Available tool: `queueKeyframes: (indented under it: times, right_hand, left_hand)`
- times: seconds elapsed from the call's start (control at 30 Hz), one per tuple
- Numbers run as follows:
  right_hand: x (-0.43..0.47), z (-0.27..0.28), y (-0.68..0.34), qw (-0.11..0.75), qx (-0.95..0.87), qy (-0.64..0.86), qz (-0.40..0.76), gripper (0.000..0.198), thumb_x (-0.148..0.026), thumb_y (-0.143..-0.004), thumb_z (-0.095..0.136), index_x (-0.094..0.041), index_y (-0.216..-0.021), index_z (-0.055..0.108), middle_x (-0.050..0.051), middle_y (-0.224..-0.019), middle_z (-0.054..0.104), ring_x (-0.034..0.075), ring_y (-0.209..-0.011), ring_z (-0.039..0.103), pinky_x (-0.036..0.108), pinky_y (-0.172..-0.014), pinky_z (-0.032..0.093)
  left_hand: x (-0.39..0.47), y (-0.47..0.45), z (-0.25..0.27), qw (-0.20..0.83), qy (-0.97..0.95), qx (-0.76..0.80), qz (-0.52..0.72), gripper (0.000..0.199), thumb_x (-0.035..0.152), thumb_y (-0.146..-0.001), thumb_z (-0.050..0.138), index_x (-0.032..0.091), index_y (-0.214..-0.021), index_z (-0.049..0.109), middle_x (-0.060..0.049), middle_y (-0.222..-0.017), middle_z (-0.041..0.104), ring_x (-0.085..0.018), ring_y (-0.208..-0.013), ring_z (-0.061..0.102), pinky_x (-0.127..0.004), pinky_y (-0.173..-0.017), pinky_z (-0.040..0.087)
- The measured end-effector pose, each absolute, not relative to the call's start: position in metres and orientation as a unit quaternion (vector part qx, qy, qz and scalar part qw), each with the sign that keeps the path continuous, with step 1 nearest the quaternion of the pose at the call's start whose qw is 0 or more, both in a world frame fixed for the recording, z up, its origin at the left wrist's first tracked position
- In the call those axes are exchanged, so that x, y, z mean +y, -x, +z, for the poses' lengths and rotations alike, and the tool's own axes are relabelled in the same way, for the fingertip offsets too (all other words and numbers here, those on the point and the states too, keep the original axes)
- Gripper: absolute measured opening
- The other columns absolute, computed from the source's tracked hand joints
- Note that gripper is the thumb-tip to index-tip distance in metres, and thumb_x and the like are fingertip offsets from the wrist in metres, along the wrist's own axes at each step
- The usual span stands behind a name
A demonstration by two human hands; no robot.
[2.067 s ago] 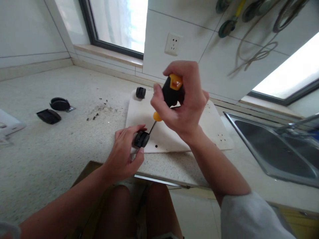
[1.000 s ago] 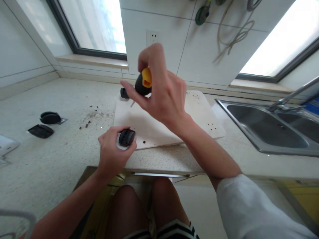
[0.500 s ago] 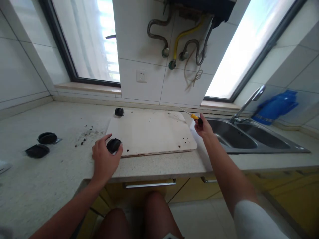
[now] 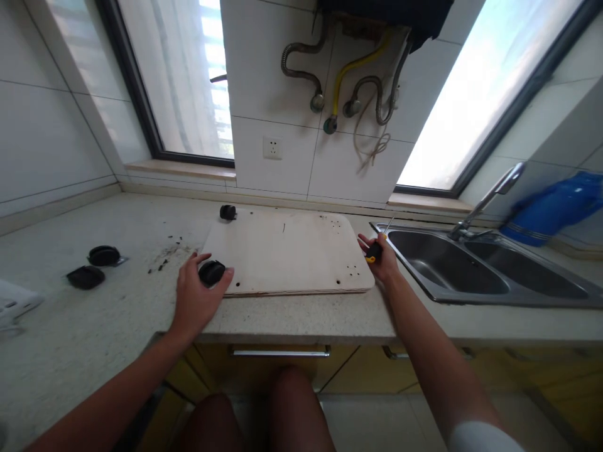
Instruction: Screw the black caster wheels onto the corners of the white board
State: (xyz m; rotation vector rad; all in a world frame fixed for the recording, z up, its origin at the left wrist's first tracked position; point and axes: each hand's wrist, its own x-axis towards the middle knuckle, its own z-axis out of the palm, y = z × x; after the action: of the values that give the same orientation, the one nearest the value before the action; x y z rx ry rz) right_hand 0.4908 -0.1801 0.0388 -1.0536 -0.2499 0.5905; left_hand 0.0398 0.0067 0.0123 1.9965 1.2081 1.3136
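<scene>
A white wooden board [image 4: 287,254] with rounded corners and small screw holes lies flat on the counter. My left hand [image 4: 200,294] is closed around a black caster wheel [image 4: 211,274] at its near left corner, thumb on one side and fingers on the other. Another caster [image 4: 228,212] stands at the far left corner. By the board's right edge, my right hand [image 4: 382,258] grips a screwdriver [image 4: 374,252] with a black and yellow handle; its thin shaft points up and away from the board.
Two loose black casters, one [image 4: 104,255] behind the other [image 4: 85,277], lie on the counter at left. Dark crumbs [image 4: 164,256] are scattered beside the board. To the right are a steel double sink [image 4: 424,263], a tap [image 4: 490,198] and a blue object [image 4: 551,207]. Drawer handles [image 4: 281,353] protrude below.
My right hand has lowered to the board's right edge, and the screwdriver has swung from pointing left to pointing up and away. My left hand stays at the near caster. The view has shifted slightly.
</scene>
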Motion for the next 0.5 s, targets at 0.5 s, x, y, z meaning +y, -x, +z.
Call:
queueKeyframes:
  times: [0.5]
  right_hand:
    - [-0.192,0.042,-0.484,0.759,-0.167,0.539,0.325,0.056,-0.061,-0.081,0.096,-0.025,-0.067,0.056,0.001,-0.064,0.066,0.014,-0.052,0.059,0.027,-0.047,0.052]
  left_hand:
    - [0.051,-0.03,0.051,0.318,-0.713,0.523,0.341,0.071,0.071,-0.091,0.062,0.02,-0.139,0.066,-0.025,-0.156,0.069,-0.045,-0.154,0.06,-0.063,-0.133,0.041]
